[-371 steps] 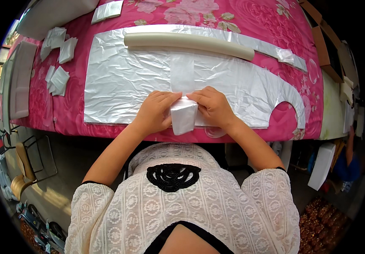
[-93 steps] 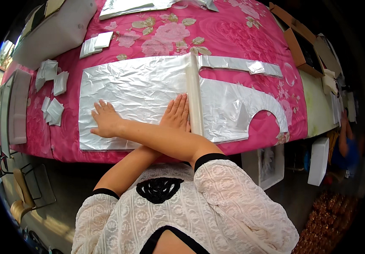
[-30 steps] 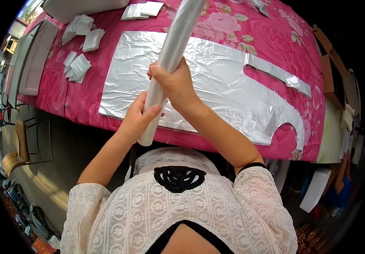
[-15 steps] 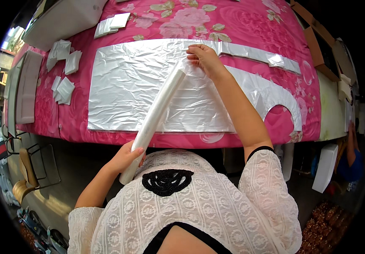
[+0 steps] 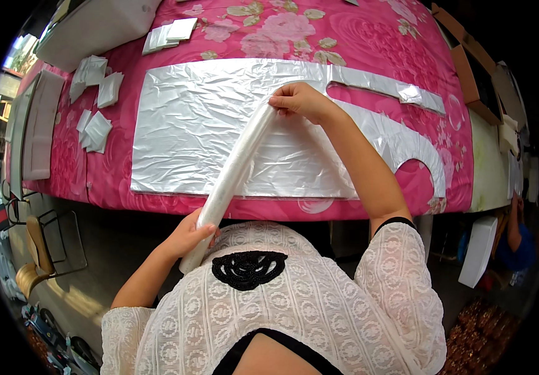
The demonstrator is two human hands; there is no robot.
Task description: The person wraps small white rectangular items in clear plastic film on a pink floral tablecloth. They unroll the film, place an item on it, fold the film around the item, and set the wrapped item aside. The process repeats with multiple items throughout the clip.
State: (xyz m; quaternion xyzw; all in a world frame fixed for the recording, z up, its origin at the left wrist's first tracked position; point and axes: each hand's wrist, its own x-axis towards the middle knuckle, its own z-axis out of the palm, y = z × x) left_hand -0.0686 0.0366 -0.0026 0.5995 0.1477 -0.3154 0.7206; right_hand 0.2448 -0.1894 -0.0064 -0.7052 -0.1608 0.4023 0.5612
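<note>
A long, narrow folded strip of translucent plastic film (image 5: 235, 164) slants from my waist up over the table. My left hand (image 5: 188, 237) is closed around its lower end, close to my blouse. At the strip's upper end, my right hand (image 5: 302, 104) pinches the film between thumb and fingers. Under the strip lies a flat pile of shiny plastic film sheets (image 5: 176, 125), broad on the left and cut with a curved opening and a long narrow band on the right. A small folded plastic packet (image 5: 411, 94) rests on that band.
Several small folded plastic packets (image 5: 98, 132) lie on the pink flowered tablecloth (image 5: 116, 165) at the left. White boxes (image 5: 47, 125) stand along the left side, cardboard boxes (image 5: 476, 78) at the far right. A chair (image 5: 39, 247) is below left; another person's arm (image 5: 514, 228) shows at right.
My right hand has moved down and slightly left, and now pinches the strip's upper end. My left hand keeps its hold on the lower end.
</note>
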